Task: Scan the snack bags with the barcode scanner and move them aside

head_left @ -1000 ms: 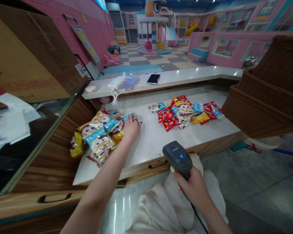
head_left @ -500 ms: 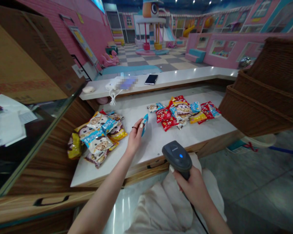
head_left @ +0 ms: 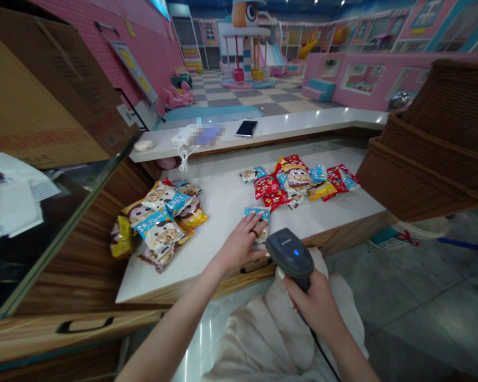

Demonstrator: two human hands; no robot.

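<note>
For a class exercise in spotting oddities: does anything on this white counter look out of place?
One blue snack packet lies by itself on the white counter, under the left hand. It looks odd because it sits apart from both the nearer heap and the farther heap.

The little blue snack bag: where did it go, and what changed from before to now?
The left hand moved the blue snack packet rightward and laid it flat on the white counter, fingers resting on it, beside the barcode scanner. The right hand still grips the scanner. The left snack pile and right snack pile stayed put.
</note>
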